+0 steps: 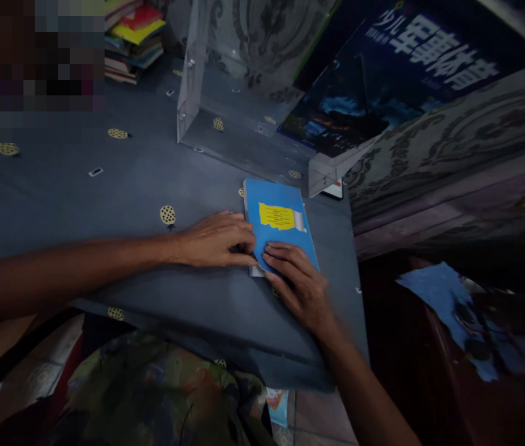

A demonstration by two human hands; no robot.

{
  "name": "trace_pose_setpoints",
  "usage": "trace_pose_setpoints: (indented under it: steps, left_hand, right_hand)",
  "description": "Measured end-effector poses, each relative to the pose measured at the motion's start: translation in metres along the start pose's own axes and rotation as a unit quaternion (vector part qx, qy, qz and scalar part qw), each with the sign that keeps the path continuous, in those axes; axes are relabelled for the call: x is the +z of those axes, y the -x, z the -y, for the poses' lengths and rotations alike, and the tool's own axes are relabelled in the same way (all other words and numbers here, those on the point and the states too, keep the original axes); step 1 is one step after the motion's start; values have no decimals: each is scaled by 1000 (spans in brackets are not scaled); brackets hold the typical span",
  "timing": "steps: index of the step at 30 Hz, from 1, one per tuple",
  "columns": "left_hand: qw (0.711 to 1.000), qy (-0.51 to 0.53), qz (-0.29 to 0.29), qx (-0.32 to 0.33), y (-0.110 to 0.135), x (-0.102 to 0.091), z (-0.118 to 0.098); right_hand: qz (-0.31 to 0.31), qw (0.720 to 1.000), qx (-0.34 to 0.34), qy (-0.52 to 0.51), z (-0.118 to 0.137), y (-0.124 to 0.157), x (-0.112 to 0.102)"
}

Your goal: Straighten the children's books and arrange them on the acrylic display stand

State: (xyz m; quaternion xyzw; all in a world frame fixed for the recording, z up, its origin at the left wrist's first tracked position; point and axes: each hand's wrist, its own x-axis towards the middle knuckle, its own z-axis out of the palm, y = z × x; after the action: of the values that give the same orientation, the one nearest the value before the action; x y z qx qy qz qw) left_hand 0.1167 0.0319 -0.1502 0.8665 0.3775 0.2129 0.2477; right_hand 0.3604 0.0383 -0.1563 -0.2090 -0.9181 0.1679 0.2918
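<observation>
A blue book with a yellow patch of small print on its cover lies on the cloth-covered table. My left hand is at the book's left edge, fingers curled and thumb near the lower left corner, closed on that edge. White pages show below the cover at this corner, where the cover looks slightly raised. Across the lower part of the cover rests my right hand, its fingers stretched out flat and its thumb by the near edge. The left fingertips are partly hidden.
Behind the book stands a clear acrylic rack with a dark blue magazine leaning in it. A stack of books sits at the back left. The grey patterned tablecloth ends at the right edge, near a phone.
</observation>
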Motion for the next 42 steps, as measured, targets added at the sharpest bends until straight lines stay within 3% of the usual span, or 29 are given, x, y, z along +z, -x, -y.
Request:
trace_pose_setpoints:
  steps: [42]
  left_hand:
    - [1000,4,-1,3,0,2,3]
  right_hand:
    - [-3,1000,-5,-3,-2,1,2]
